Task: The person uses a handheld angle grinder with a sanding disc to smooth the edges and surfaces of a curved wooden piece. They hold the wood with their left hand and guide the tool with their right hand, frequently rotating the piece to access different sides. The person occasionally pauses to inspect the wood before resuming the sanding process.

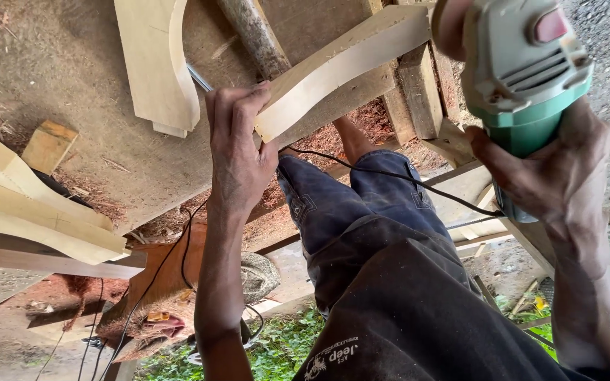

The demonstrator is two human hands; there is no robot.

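Note:
My left hand grips the near end of a pale curved wooden piece that lies across the edge of a rough workbench. At the upper right, my right hand holds a green and grey angle grinder by its body, a little to the right of the piece's far end. Whether the disc touches the wood is hidden. The grinder's black cord runs across my blue trousers.
A second curved wooden piece lies on the bench, with a round wooden pole beside it. Several pale cut pieces and a small block are at the left. Reddish sawdust, planks and grass lie below.

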